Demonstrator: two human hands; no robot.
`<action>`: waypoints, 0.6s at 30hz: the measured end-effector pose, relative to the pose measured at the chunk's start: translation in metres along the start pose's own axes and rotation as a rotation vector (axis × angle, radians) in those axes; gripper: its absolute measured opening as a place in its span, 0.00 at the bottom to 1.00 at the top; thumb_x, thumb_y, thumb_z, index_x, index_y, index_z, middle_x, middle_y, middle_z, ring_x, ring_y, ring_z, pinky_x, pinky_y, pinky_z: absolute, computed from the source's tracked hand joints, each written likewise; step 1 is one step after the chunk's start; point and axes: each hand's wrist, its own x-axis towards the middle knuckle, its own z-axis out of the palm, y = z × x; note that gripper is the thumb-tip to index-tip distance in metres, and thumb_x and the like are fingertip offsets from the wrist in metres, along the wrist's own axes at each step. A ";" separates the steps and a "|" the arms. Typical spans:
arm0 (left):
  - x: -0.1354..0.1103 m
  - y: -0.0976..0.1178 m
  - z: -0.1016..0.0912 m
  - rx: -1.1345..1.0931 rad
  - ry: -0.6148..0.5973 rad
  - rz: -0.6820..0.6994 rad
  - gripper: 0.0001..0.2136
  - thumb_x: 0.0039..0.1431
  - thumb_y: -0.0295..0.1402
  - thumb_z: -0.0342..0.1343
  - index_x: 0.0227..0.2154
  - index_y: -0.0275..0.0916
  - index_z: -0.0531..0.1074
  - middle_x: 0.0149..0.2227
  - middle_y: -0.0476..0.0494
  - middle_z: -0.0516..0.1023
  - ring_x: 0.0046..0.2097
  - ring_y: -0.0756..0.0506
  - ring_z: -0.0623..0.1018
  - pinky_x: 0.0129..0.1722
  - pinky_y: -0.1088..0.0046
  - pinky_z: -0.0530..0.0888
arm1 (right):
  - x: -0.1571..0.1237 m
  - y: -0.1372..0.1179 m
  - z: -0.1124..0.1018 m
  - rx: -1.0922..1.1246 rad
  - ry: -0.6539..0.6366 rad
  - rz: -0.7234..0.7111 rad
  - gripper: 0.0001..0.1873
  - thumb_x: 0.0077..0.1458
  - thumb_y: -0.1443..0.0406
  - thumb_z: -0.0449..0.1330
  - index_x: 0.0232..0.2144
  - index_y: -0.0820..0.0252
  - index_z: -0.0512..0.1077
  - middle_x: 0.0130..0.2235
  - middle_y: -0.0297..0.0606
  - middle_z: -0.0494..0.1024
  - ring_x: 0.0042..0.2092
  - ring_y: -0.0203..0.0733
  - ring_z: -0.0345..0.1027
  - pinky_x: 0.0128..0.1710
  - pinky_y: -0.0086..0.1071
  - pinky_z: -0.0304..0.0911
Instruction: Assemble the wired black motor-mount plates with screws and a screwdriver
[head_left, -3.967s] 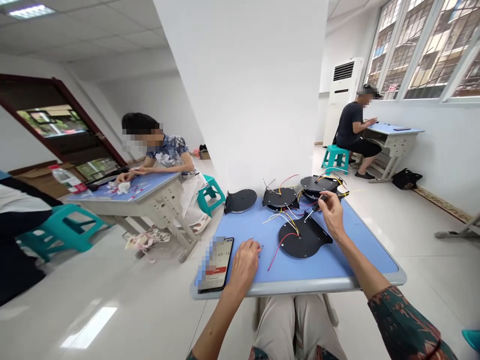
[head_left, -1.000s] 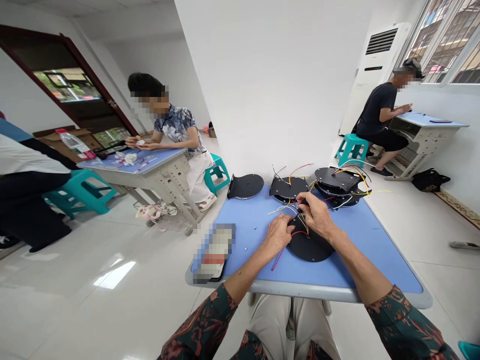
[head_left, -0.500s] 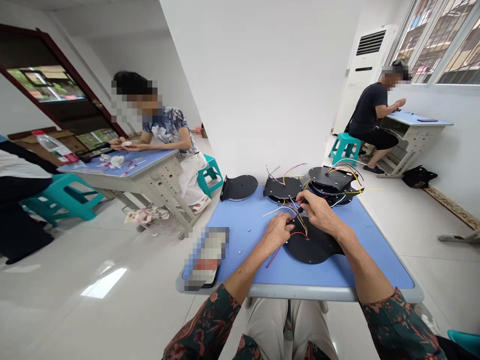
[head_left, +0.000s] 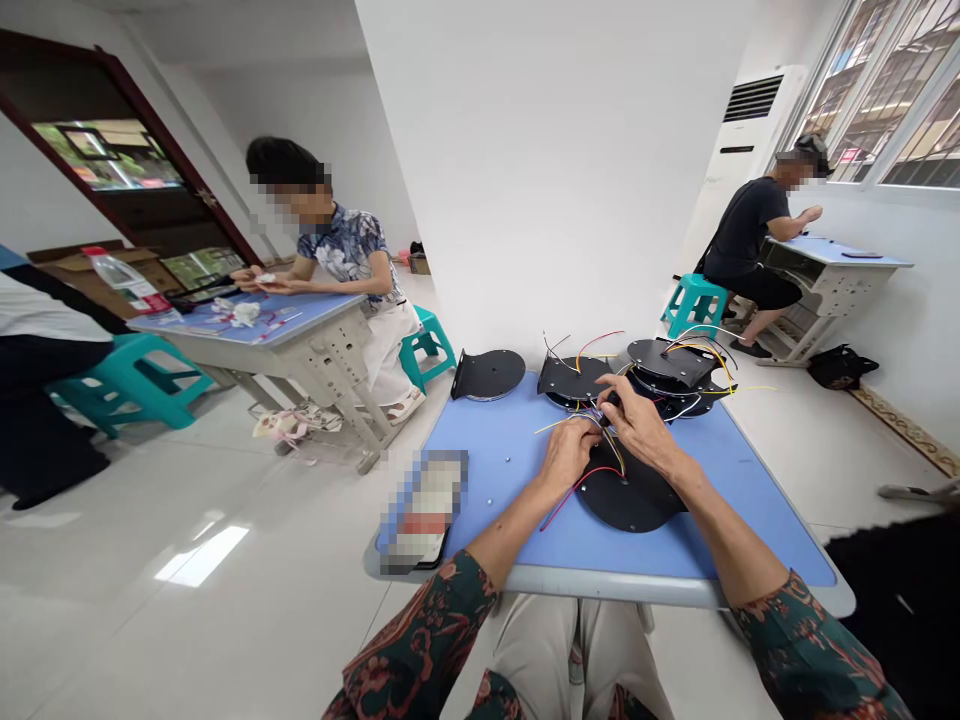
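Note:
My left hand (head_left: 568,458) rests above a black round plate (head_left: 630,503), its fingers pinching thin yellow and red wires (head_left: 600,430). My right hand (head_left: 636,420) grips a small dark tool (head_left: 612,401), probably a black-handled screwdriver, though the fingers hide most of it. Both hands are close together over the plate's far edge. Behind them stand a wired black plate (head_left: 574,380) and a stack of wired plates (head_left: 671,367). A bare black plate with a bracket (head_left: 487,373) lies at the far left. Several tiny screws (head_left: 506,459) are scattered on the blue table top (head_left: 495,520).
A pixelated phone (head_left: 424,510) lies near the table's front left edge. Co-workers sit at similar tables on teal stools, one at left (head_left: 349,260) and one at right (head_left: 742,230). A dark shape (head_left: 892,610) intrudes at lower right.
Since the earliest frame, my left hand has moved from the screws to the wires, and my right hand has moved closer to it. A dark shape has appeared at lower right.

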 end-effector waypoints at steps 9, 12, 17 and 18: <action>-0.004 -0.002 0.004 0.039 0.033 0.052 0.08 0.62 0.21 0.54 0.31 0.38 0.75 0.35 0.44 0.79 0.40 0.45 0.77 0.45 0.70 0.72 | -0.001 0.001 0.007 0.101 0.281 0.135 0.06 0.51 0.65 0.61 0.35 0.56 0.73 0.32 0.35 0.77 0.35 0.42 0.71 0.39 0.36 0.67; -0.005 -0.002 0.005 0.068 0.037 0.039 0.08 0.62 0.21 0.55 0.32 0.39 0.75 0.37 0.45 0.80 0.42 0.44 0.77 0.47 0.68 0.72 | 0.003 0.001 0.004 0.156 0.213 0.126 0.08 0.49 0.67 0.60 0.34 0.57 0.75 0.33 0.36 0.79 0.36 0.42 0.71 0.41 0.37 0.66; -0.004 -0.004 0.006 0.062 0.055 0.046 0.08 0.61 0.20 0.56 0.31 0.39 0.74 0.37 0.45 0.80 0.44 0.43 0.77 0.48 0.67 0.72 | 0.003 0.002 0.002 0.279 0.056 0.102 0.14 0.51 0.69 0.56 0.40 0.56 0.77 0.38 0.35 0.82 0.41 0.43 0.74 0.46 0.38 0.67; -0.004 -0.004 0.006 0.050 0.054 0.046 0.08 0.61 0.20 0.56 0.30 0.38 0.74 0.36 0.46 0.80 0.42 0.44 0.77 0.47 0.68 0.72 | 0.002 0.002 0.002 0.316 0.054 0.109 0.15 0.53 0.69 0.56 0.42 0.56 0.77 0.38 0.36 0.82 0.42 0.43 0.75 0.47 0.38 0.67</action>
